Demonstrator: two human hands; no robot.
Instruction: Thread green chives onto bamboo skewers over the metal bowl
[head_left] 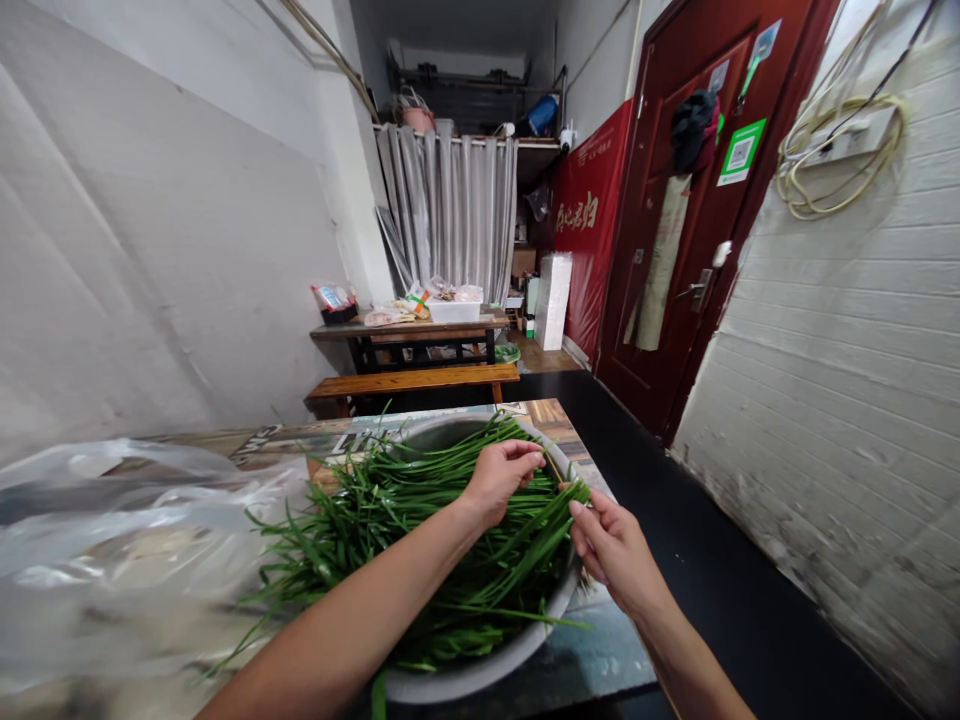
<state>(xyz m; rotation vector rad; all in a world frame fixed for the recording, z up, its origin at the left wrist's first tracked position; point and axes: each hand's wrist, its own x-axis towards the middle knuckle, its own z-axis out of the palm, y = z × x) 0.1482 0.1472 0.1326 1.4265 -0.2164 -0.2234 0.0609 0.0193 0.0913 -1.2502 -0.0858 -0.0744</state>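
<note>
Both hands work over the green chives [442,540] heaped in a metal basin [480,672]: left hand [501,482] curled, pinching stalks near the far rim; right hand [611,545] pinching stalk ends at the right rim. Basin sits at the table's [600,655] right edge, beside an open dark-floored aisle [720,560]. Clear plastic bag [112,560] lies left. Beyond stand a bench [412,382] and red door [690,200].

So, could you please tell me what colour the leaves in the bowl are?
Deep green, seen best in the head view: the leaves fill the grey bowl.
</note>
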